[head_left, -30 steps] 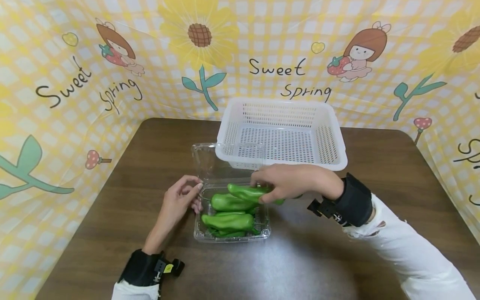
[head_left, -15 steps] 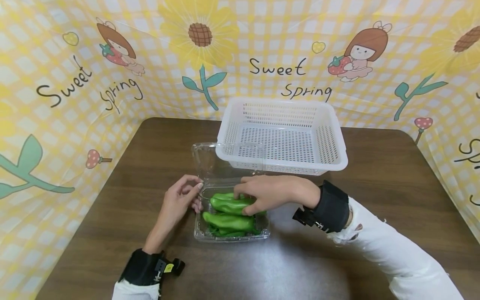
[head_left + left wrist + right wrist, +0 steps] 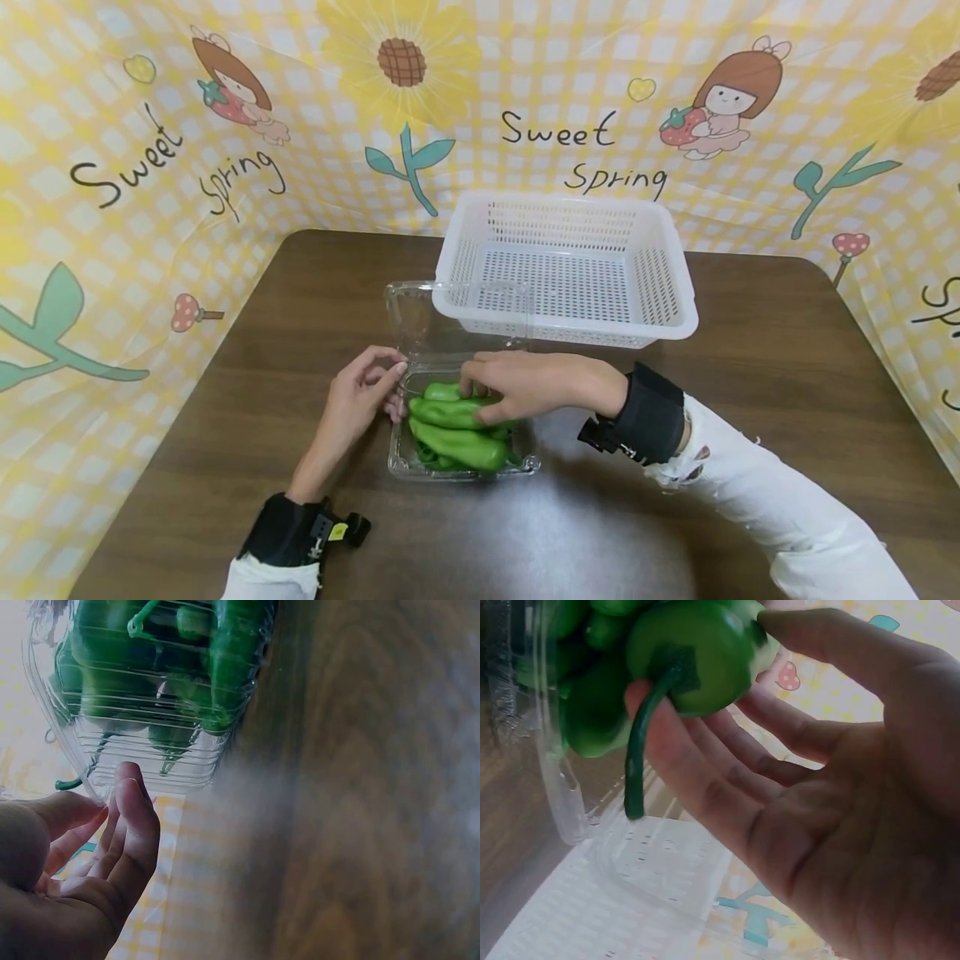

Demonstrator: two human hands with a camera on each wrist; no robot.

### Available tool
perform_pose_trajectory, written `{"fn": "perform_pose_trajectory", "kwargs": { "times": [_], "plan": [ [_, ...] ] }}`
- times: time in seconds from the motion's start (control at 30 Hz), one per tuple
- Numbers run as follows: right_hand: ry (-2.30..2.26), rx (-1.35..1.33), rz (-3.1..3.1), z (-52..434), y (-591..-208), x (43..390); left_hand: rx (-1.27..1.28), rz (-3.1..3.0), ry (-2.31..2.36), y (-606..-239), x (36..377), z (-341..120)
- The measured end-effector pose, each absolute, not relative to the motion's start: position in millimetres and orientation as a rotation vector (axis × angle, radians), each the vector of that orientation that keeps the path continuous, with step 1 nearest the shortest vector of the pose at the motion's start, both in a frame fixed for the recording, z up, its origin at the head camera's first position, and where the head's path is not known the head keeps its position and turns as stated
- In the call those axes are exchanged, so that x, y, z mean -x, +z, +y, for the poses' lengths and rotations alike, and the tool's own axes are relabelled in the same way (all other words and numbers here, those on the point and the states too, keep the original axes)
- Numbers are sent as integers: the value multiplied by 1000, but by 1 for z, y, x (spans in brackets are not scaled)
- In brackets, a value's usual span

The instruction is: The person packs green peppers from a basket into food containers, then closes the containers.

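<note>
A clear plastic clamshell box (image 3: 397, 467) stands on the table with its lid (image 3: 408, 321) raised behind it. Several green peppers (image 3: 459, 445) lie inside. My left hand (image 3: 358, 398) pinches the box's rim at the back left corner between thumb and fingers; the left wrist view shows the pinch at the ribbed clear wall (image 3: 172, 776). Over the box's right part, my right hand (image 3: 528, 385) holds a green pepper (image 3: 697, 652), thumb on one side and fingers on the other. Its curved stem (image 3: 635, 765) sticks out beside the fingers. From the head, the hand hides that pepper's right end.
Behind the box stands a white perforated plastic basket (image 3: 678, 321), overlapped in view by the clear lid. A brown wooden table (image 3: 712, 517) carries everything. Yellow checked cloth (image 3: 465, 100) hangs along the back and sides.
My right hand has moved left and down, bringing the pepper lower among the others. The front pepper has tilted slightly. My left hand stays at the corner.
</note>
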State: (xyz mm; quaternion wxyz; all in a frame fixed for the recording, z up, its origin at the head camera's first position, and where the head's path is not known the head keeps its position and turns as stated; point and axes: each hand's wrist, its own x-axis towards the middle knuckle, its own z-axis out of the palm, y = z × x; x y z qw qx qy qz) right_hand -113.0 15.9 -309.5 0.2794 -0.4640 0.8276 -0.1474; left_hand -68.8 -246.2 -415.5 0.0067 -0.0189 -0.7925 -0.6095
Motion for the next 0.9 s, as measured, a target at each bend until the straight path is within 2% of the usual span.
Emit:
{"fn": "perform_pose_trajectory", "kwargs": {
  "times": [0.9],
  "plan": [
    [-452, 1302, 2302, 14, -321, 112, 31, -2508, -1859, -414, 68, -245]
  ]
}}
